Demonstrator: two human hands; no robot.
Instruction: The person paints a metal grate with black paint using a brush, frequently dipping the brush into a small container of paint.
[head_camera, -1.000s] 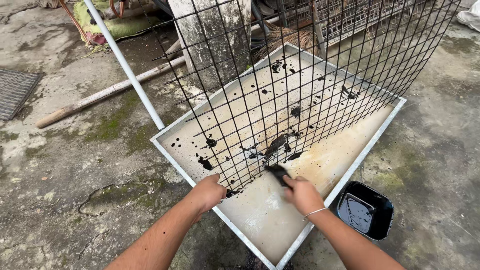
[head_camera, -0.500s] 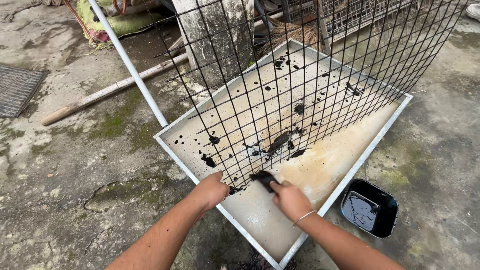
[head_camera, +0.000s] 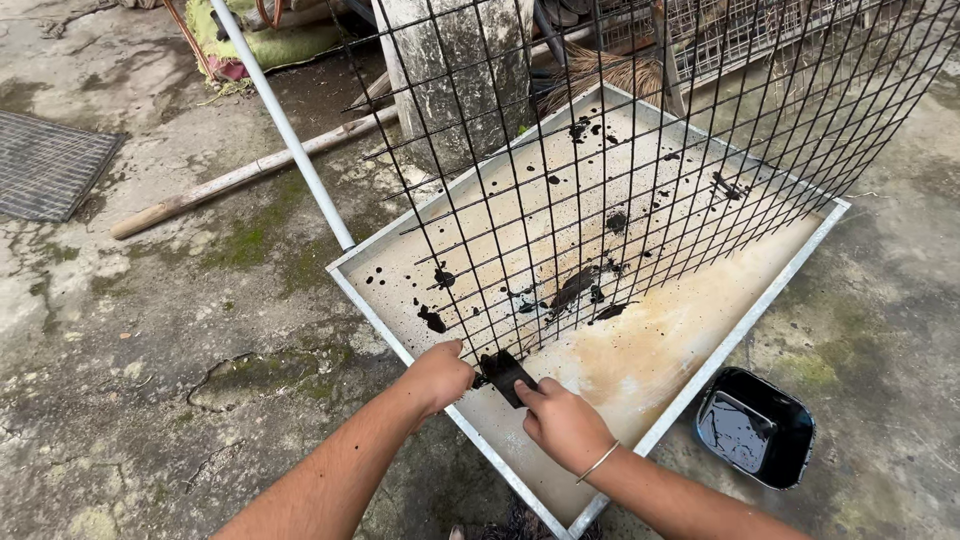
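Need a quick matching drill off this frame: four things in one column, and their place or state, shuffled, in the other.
Things:
1. wire grid
2. paint tub
3. metal tray
4. brush

Place or state:
A. on the concrete beside the tray's near right edge, holding black liquid
B. standing tilted in the tray, steadied at its lower corner by the left hand
C. gripped in the right hand, at the grid's bottom edge
D. lying on the ground, spattered with black drips

Pairs: 1-B, 2-A, 3-D, 4-C
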